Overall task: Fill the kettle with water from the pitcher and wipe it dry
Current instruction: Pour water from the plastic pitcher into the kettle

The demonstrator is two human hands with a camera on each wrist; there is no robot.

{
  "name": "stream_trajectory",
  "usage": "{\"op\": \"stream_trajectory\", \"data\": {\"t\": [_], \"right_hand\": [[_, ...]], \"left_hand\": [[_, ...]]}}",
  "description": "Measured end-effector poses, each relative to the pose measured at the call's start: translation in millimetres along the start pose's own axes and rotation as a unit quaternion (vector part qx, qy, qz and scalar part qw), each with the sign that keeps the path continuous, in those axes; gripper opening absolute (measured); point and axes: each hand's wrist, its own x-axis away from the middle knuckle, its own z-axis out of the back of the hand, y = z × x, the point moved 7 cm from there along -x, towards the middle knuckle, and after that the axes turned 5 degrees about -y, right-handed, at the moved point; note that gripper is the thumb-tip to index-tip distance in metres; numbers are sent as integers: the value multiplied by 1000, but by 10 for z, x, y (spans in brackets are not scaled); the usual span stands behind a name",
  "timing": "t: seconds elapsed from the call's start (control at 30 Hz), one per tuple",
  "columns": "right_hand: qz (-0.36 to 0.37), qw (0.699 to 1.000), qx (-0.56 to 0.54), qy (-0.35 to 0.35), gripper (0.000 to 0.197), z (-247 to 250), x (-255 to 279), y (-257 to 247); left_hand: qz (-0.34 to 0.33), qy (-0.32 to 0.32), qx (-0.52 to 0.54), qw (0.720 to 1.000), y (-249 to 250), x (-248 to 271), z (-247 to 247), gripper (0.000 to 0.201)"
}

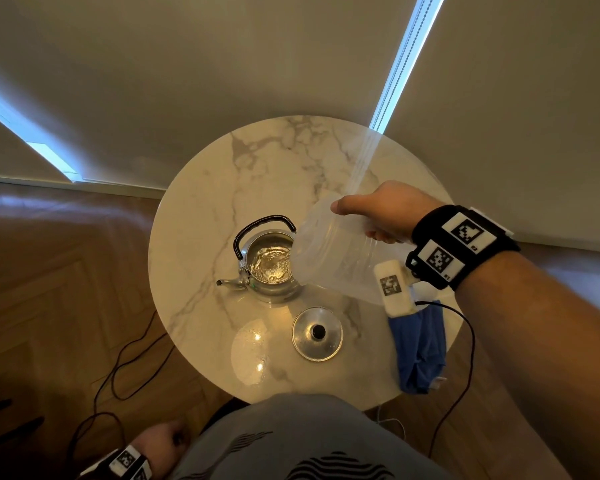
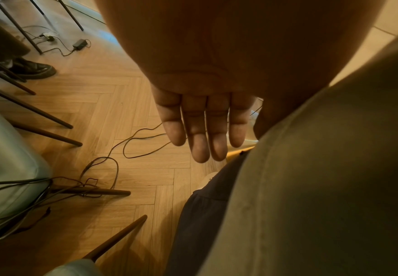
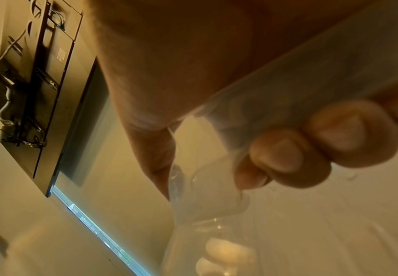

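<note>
A silver kettle with a black handle stands open on the round marble table, water rippling inside it. My right hand grips the handle of a clear plastic pitcher, tipped steeply with its mouth over the kettle opening. In the right wrist view the fingers curl round the pitcher handle. The kettle lid lies on the table in front of the kettle. A blue cloth lies at the table's right edge. My left hand hangs beside my leg, fingers straight, holding nothing.
Cables trail over the wooden floor left of the table. Chair legs and a pale chair seat stand to my left. A wet patch glistens on the table near its front edge. A wall runs behind the table.
</note>
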Motion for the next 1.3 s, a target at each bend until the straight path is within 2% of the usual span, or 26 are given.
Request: {"op": "stream_trajectory", "data": {"t": [0.07, 0.2, 0.3, 0.5, 0.8, 1.0, 1.17, 1.3], "right_hand": [[2, 1000, -1, 2, 62, 5, -2, -3], [4, 1000, 0, 9, 61, 18, 0, -6], [3, 1000, 2, 10, 62, 15, -5, -5], [3, 1000, -1, 5, 62, 20, -17, 8], [5, 1000, -2, 11, 63, 29, -20, 8], [3, 1000, -2, 13, 61, 29, -12, -12], [4, 1000, -1, 11, 62, 27, -7, -13], [2, 1000, -2, 9, 62, 25, -11, -13]], "left_hand": [[-1, -7, -3, 1000, 13, 31, -5, 38], [-45, -12, 3, 999, 39, 70, -20, 20], [-35, 6, 20, 999, -34, 32, -43, 32], [-39, 32, -15, 999, -51, 33, -133, 27], [-40, 56, 18, 997, -52, 27, -118, 29], [-34, 35, 35, 998, -91, 12, -168, 27], [2, 37, 88, 995, -54, 49, -83, 34], [6, 11, 72, 997, -45, 69, -83, 34]]}}
